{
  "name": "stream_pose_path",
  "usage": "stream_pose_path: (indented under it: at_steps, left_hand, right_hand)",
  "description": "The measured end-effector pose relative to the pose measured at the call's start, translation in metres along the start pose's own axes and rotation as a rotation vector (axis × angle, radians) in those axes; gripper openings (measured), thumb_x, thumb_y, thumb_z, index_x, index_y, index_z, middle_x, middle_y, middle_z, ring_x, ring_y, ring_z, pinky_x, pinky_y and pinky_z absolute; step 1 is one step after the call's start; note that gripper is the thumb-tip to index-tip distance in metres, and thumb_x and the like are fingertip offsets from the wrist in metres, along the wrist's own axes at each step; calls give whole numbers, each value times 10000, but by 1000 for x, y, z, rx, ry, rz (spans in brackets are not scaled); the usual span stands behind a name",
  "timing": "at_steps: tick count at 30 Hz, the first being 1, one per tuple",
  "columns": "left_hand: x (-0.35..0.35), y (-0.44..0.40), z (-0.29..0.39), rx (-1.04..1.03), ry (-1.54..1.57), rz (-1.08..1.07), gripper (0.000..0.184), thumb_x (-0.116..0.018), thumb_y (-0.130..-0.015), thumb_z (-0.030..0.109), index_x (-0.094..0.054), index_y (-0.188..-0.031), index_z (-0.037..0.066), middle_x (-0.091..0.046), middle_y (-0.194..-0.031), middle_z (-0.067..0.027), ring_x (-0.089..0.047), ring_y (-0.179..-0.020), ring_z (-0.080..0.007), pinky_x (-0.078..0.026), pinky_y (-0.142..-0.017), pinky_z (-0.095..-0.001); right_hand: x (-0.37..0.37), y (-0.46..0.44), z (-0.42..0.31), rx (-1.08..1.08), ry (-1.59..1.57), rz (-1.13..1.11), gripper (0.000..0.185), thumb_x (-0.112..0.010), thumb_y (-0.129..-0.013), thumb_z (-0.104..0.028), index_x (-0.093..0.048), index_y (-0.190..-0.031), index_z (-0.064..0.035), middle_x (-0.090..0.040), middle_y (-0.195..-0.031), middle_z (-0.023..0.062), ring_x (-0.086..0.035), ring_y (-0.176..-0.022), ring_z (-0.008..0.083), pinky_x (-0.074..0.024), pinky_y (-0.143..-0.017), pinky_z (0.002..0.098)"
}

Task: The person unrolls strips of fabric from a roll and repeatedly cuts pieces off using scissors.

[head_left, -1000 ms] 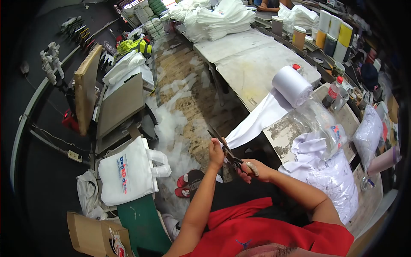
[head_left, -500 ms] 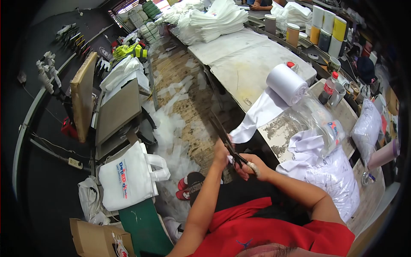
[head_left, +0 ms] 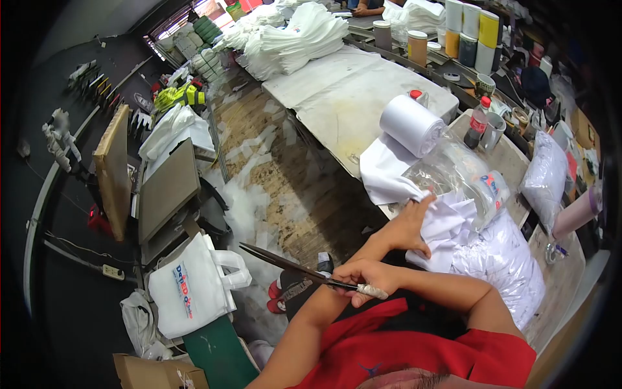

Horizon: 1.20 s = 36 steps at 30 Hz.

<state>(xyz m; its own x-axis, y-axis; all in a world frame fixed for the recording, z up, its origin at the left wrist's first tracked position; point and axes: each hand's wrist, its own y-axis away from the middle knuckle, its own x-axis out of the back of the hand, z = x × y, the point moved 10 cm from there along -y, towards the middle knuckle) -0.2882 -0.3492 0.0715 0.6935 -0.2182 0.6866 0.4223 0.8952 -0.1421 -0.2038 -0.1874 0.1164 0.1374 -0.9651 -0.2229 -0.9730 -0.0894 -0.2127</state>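
Observation:
My right hand (head_left: 370, 277) grips a large pair of scissors (head_left: 285, 262) with dark blades and a handle wrapped in whitish material. The blades point left, above my left forearm. Reaching past it to the right, my left hand (head_left: 411, 227) has its fingers spread against crumpled white cloth (head_left: 447, 227) on top of a clear plastic bag (head_left: 502, 272) of white material. Beyond that hand lies a roll of white fabric (head_left: 411, 124), its loose end (head_left: 385, 168) draped over the table edge.
A clear plastic package (head_left: 453, 162) and a cola bottle (head_left: 477, 123) stand near the roll. White bags (head_left: 291, 39) are stacked on the long table (head_left: 330, 91). At left are a printed white tote (head_left: 188, 288) and a flat press-like platen (head_left: 168, 185). Scraps litter the floor (head_left: 259, 175).
My left hand has moved right from the fabric strip's end to the crumpled cloth. The strip no longer stretches to my hands. My scissors have swung to point left.

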Motion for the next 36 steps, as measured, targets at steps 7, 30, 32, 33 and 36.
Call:
stream_pose_path:
  at_steps: [7,30,32,33,36]
  left_hand:
    - [-25,-10,6,-141,-2,99,604,-840,-697,194,-518,-1196,88,-603,-951,-147,-565,-973,-374,-432,-886,-484]
    - [-17,-18,24,-268,-201,448,260,-635,-729,-33,-630,-963,81,-624,-851,-119,-542,-898,-315,-400,-834,-388]
    - [-15,-18,24,-288,-195,503,284,-608,-669,-48,-633,-924,75,-621,-836,-112,-525,-909,-315,-391,-832,-403]
    - [-13,-17,29,-290,-194,504,284,-608,-669,-48,-633,-924,75,-621,-836,-112,-525,-909,-315,-391,-832,-403]
    - [-35,-17,35,-246,-93,198,321,-704,-652,133,-630,-960,80,-625,-900,-124,-510,-947,-326,-399,-839,-424]
  right_hand:
    - [4,-2,-12,0,175,48,460,-822,-813,-387,-550,-906,-28,-510,-709,-29,-433,-639,52,-359,-541,259]
    - [19,-4,-17,68,295,196,440,-794,-819,-419,-554,-820,-50,-362,-596,-25,-326,-569,86,-270,-503,294]
    - [20,-4,-17,45,285,205,433,-797,-819,-409,-554,-819,-50,-359,-598,-27,-325,-573,82,-270,-505,291]
    - [22,-3,-18,47,302,216,434,-800,-816,-408,-556,-820,-49,-363,-600,-27,-328,-575,80,-273,-507,288]
    - [25,-2,-17,35,312,234,434,-808,-810,-405,-563,-825,-47,-370,-606,-26,-336,-581,76,-280,-513,282]
